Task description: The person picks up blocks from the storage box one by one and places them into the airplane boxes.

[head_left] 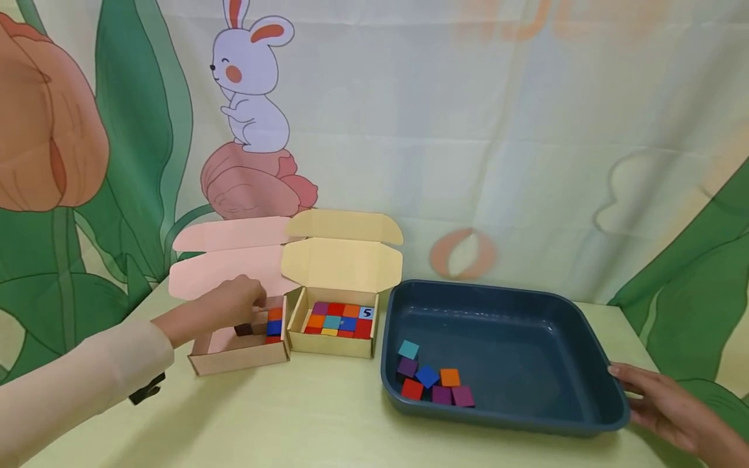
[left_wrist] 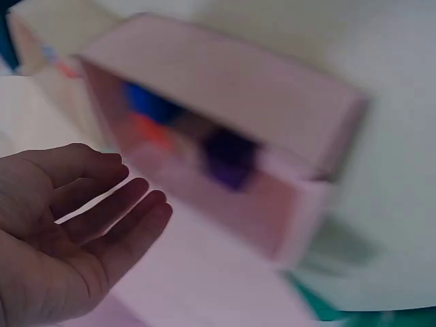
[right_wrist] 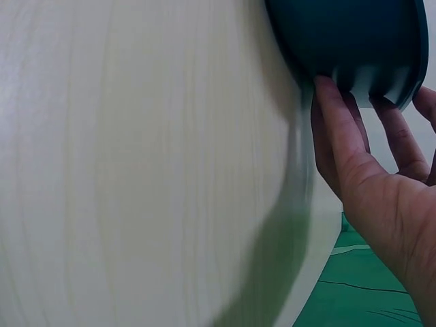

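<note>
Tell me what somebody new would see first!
Probably the dark blue tray on the right, with loose colored blocks in its near left corner. Next might be the white rabbit printed on the backdrop cloth, above an open pink box by the left hand. The open yellow box, between pink box and tray, is bright with blocks and a blue square marked 5.

Pink box (left_wrist: 225, 82) blurred in left wrist view; tray (right_wrist: 347, 41) cropped in right.
</note>
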Motion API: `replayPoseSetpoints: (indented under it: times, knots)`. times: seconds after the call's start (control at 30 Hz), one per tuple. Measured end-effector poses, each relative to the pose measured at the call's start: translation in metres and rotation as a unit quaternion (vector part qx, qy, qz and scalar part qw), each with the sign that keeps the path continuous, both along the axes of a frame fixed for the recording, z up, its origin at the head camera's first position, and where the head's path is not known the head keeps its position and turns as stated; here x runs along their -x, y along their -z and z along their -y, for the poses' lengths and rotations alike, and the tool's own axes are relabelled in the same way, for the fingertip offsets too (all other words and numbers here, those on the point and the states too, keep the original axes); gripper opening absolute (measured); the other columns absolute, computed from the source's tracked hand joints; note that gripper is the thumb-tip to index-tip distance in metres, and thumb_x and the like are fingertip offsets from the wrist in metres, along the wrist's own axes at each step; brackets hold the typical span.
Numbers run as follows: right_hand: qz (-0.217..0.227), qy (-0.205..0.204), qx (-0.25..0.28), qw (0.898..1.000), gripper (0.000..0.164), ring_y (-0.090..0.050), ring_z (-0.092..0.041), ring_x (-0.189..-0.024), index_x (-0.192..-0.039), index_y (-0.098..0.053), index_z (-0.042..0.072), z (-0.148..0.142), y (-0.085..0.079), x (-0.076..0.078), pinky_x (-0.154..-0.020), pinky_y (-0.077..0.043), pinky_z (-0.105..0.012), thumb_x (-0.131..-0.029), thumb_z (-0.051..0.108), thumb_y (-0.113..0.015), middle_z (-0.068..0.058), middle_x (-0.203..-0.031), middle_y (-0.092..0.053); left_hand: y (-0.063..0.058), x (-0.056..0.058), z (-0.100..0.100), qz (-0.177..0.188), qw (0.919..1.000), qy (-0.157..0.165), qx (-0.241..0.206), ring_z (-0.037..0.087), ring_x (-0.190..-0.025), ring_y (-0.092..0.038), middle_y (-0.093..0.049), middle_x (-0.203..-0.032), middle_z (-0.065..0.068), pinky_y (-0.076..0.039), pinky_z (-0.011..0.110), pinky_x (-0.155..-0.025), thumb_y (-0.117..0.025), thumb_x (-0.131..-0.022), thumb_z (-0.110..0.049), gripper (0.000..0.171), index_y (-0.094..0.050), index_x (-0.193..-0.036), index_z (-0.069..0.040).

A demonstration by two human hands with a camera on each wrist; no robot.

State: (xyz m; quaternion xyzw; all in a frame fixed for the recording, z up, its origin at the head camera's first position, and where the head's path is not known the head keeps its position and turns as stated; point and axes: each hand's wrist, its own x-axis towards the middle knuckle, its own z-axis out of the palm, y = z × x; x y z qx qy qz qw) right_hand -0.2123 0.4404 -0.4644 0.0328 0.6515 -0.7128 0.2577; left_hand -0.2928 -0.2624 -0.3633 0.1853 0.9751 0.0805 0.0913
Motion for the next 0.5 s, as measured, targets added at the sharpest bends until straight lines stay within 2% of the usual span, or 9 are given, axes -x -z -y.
replayPoseSetpoints:
  times: [0.07,0.1,0.2,0.3,0.33,0.4,0.47,0.5]
  knots:
    - [0.0,-0.002,0.006,1.0,0.021,-0.069,-0.018,-0.107,-0.116,-0.064,0.025,-0.001,-0.001,0.0,-0.095,-0.055,-0.041,-0.11,0.025,-0.044,0.0,-0.116,-0.065,-0.019,-0.001,-0.024,-0.007,0.9999,0.004,-0.014,0.022,-0.08,-0.063,-0.071,-0.094,0.01,-0.059,0.037,-0.076,-0.073,-0.09,-0.002,0.015,-0.075,-0.104,0.001]
    - [0.0,-0.002,0.006,1.0,0.022,-0.069,-0.018,-0.107,-0.118,-0.064,0.023,-0.001,-0.002,0.0,-0.094,-0.056,-0.042,-0.11,0.025,-0.043,-0.001,-0.116,-0.065,-0.028,-0.001,-0.038,-0.018,0.9995,0.018,-0.022,0.024,-0.084,-0.066,-0.072,-0.099,0.012,-0.06,0.039,-0.08,-0.073,-0.09,-0.003,0.017,-0.075,-0.106,0.001]
    - [0.001,-0.003,0.003,1.0,0.026,-0.069,-0.019,-0.107,-0.129,-0.058,0.015,-0.003,-0.003,-0.001,-0.095,-0.055,-0.042,-0.111,0.024,-0.042,-0.001,-0.116,-0.065,-0.056,-0.003,-0.09,-0.041,0.9961,0.071,-0.034,0.029,-0.098,-0.068,-0.073,-0.11,0.014,-0.058,0.041,-0.087,-0.069,-0.093,-0.003,0.019,-0.074,-0.111,0.0]
    - [-0.001,-0.004,-0.006,1.0,0.035,-0.069,-0.02,-0.108,-0.14,-0.048,0.007,-0.004,-0.004,0.0,-0.096,-0.055,-0.043,-0.111,0.025,-0.042,-0.001,-0.116,-0.064,-0.072,-0.004,-0.149,-0.036,0.9888,0.142,-0.03,0.03,-0.109,-0.066,-0.072,-0.116,0.013,-0.057,0.037,-0.091,-0.068,-0.095,-0.003,0.022,-0.073,-0.116,-0.001]
    - [-0.001,-0.005,-0.008,1.0,0.038,-0.069,-0.02,-0.108,-0.142,-0.044,0.005,-0.004,-0.004,0.001,-0.097,-0.054,-0.044,-0.111,0.025,-0.042,0.0,-0.116,-0.064,-0.073,-0.005,-0.168,-0.027,0.9858,0.164,-0.023,0.029,-0.111,-0.064,-0.071,-0.118,0.012,-0.056,0.035,-0.092,-0.068,-0.095,-0.004,0.024,-0.073,-0.118,-0.002]
    - [-0.005,-0.01,-0.014,1.0,0.049,-0.069,-0.021,-0.11,-0.149,-0.033,-0.002,-0.004,-0.004,0.002,-0.099,-0.053,-0.045,-0.111,0.027,-0.042,0.001,-0.117,-0.063,-0.068,-0.007,-0.205,-0.001,0.9766,0.215,0.001,0.025,-0.117,-0.063,-0.07,-0.124,0.009,-0.055,0.031,-0.093,-0.069,-0.096,-0.007,0.027,-0.071,-0.123,-0.005]
    - [-0.006,-0.012,-0.019,1.0,0.051,-0.068,-0.021,-0.111,-0.151,-0.032,-0.002,-0.004,-0.004,0.004,-0.1,-0.052,-0.046,-0.111,0.028,-0.042,0.001,-0.118,-0.063,-0.055,-0.01,-0.238,0.022,0.9595,0.278,0.041,0.02,-0.12,-0.061,-0.068,-0.128,0.006,-0.053,0.026,-0.094,-0.071,-0.096,-0.01,0.032,-0.068,-0.127,-0.007]
    - [-0.007,-0.012,-0.021,1.0,0.052,-0.068,-0.021,-0.111,-0.151,-0.031,-0.002,-0.003,-0.004,0.005,-0.1,-0.052,-0.046,-0.111,0.028,-0.042,0.001,-0.118,-0.063,-0.048,-0.011,-0.252,0.035,0.9473,0.312,0.065,0.018,-0.12,-0.061,-0.066,-0.13,0.005,-0.052,0.024,-0.093,-0.071,-0.095,-0.011,0.035,-0.066,-0.13,-0.008]
